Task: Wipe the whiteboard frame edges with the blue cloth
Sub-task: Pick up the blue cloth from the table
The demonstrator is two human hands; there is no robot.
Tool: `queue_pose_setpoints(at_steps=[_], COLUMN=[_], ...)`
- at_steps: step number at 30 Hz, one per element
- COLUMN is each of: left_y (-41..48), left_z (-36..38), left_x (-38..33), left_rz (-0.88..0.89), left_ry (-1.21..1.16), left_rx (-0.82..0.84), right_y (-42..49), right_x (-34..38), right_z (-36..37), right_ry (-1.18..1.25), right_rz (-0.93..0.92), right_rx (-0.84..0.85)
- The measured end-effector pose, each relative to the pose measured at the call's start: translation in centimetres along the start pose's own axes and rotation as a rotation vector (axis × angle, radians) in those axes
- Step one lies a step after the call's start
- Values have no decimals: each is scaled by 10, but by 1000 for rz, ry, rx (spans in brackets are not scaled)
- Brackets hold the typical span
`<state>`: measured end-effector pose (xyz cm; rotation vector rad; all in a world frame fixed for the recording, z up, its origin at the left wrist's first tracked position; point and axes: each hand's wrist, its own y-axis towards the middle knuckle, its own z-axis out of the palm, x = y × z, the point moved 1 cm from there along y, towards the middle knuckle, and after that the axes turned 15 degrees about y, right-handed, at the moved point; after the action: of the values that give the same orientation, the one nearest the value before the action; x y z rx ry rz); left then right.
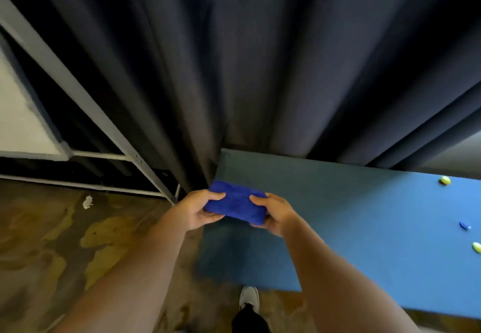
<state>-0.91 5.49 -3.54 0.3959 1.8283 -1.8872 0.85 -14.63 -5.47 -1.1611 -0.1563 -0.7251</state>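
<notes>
We hold the blue cloth (235, 202) between both hands, out in front of us at about waist level. Our left hand (199, 209) pinches its left end, thumb on top and fingers curled under; our right hand (270, 212) clamps the right end the same way. The cloth is folded into a thick, flat pad, and gripping it at both ends looks like a way to keep the folds tidy so a firm edge is ready to run along a narrow rail.

The cloth hangs over the near corner of the blue worktop (364, 228), not resting on it as far as we can tell. A few small yellow and blue pieces lie far off on its right side, too small to identify.

The whiteboard (18, 113) stands well apart to our left, its grey frame (39, 154) tilted in the wide view, in front of the dark curtain (234, 59). No wiping has begun; we judge the next step is turning left towards it.
</notes>
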Motion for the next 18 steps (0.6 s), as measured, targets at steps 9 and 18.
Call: queue_pose_setpoints(at_steps=[9,18], left_y=[-164,-387], left_z=[-171,-399], left_x=[-145,-212], left_rz=[556,967], left_ry=[-36,89], left_rx=[-140,-442], right_y=[-70,-230], right_x=[81,70], right_z=[261,561], right_ry=[-293,-636], right_rz=[-93,-612], right_rx=[595,789])
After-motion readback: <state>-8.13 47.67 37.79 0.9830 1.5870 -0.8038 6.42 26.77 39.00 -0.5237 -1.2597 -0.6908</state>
